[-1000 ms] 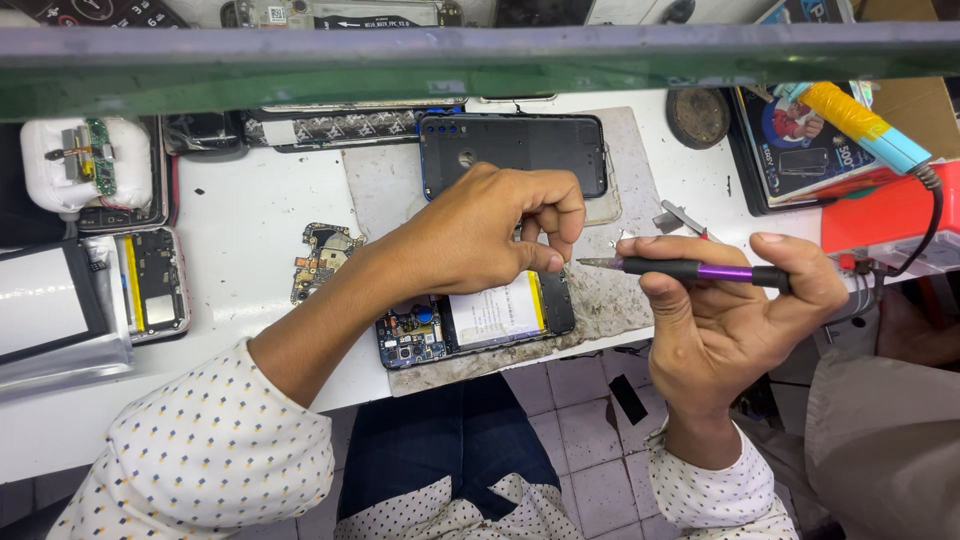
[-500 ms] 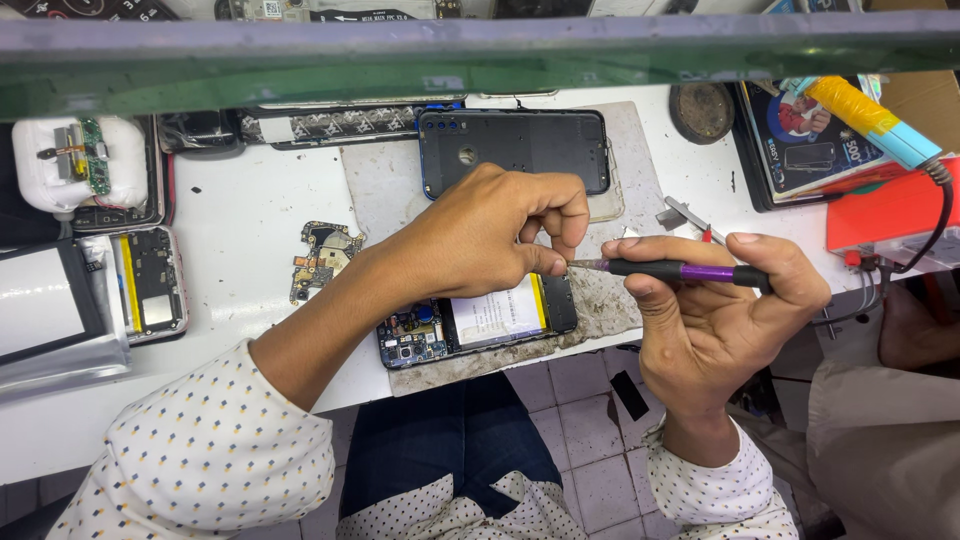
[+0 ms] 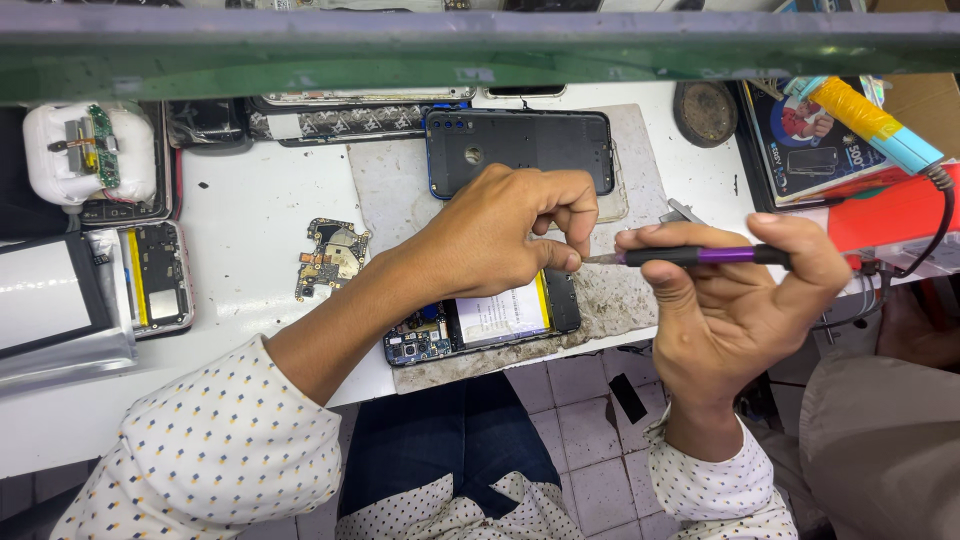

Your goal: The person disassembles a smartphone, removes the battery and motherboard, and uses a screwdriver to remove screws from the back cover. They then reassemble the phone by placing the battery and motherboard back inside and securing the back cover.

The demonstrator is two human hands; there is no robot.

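An opened phone with its battery showing lies on a stained grey work mat at the table's front edge. My left hand hovers over the phone, thumb and forefinger pinched together at the tip of a screwdriver; whether something tiny sits between them cannot be seen. My right hand holds that black and purple screwdriver level, its tip pointing left into my left fingertips. A dark back cover lies further back on the mat.
A loose circuit board lies left of the mat. Another opened phone and a screen panel sit at the far left. A soldering iron with cable rests at the right. A green shelf edge crosses the top.
My right hand has brought the screwdriver leftward until its tip meets my left fingertips. My left hand has stayed over the phone.
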